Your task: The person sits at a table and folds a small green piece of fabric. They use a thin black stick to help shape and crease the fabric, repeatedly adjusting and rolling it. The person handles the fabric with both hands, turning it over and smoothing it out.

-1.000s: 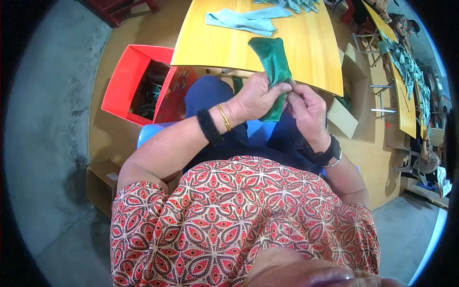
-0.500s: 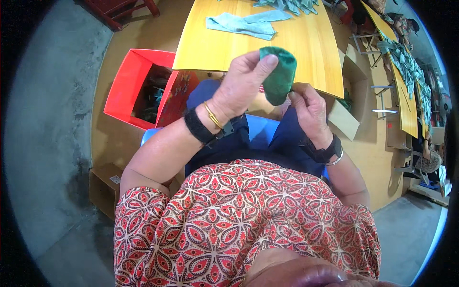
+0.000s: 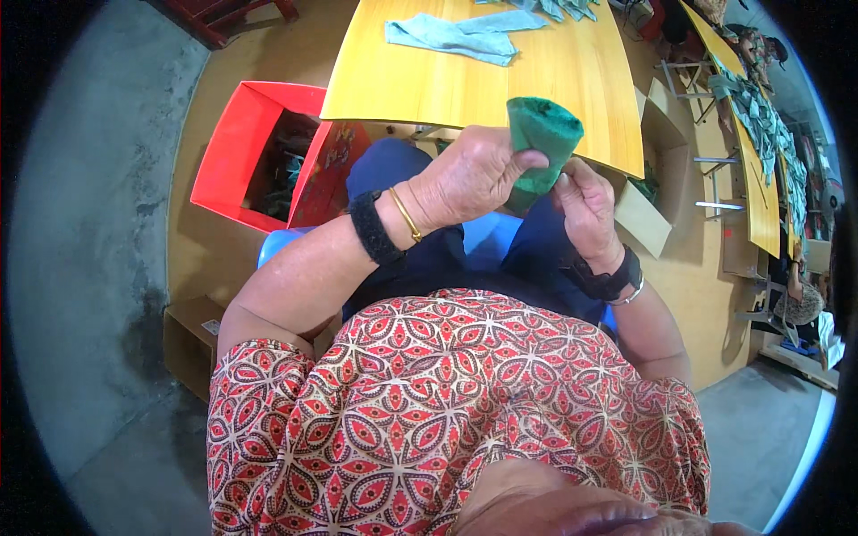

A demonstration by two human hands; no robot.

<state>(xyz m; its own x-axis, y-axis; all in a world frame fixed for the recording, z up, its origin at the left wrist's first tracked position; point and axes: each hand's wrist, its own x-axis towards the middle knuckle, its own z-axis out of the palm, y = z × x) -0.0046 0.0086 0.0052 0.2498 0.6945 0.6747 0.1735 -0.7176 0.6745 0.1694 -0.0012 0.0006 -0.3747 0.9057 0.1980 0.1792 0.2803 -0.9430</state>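
A folded green velvety cloth piece point(image 3: 547, 134), flared wide at its top end, stands upright over my lap. My left hand point(image 3: 478, 174) is closed on its left side, the thumb pressed across the front and the other fingers mostly hidden. Low on the right side, my right hand point(image 3: 588, 213) pinches the edge between thumb and fingers. Beyond both hands, a pale blue-green cloth strip point(image 3: 456, 37) lies on the yellow table point(image 3: 429, 85), near more crumpled cloth pieces point(image 3: 563, 7) at the far edge.
Left of my knees stands a red box point(image 3: 228, 165) with dark and teal pieces inside. An open cardboard box point(image 3: 648, 219) sits right of the table, another cardboard box point(image 3: 189, 335) at lower left. Farther right, a long table point(image 3: 760, 196) bears cloth heaps, with a person point(image 3: 798, 299) beside it.
The green cloth has turned and tilted, so its wide upper end now shows. My left hand has moved right and lower along it, while my right hand stays near the lower edge.
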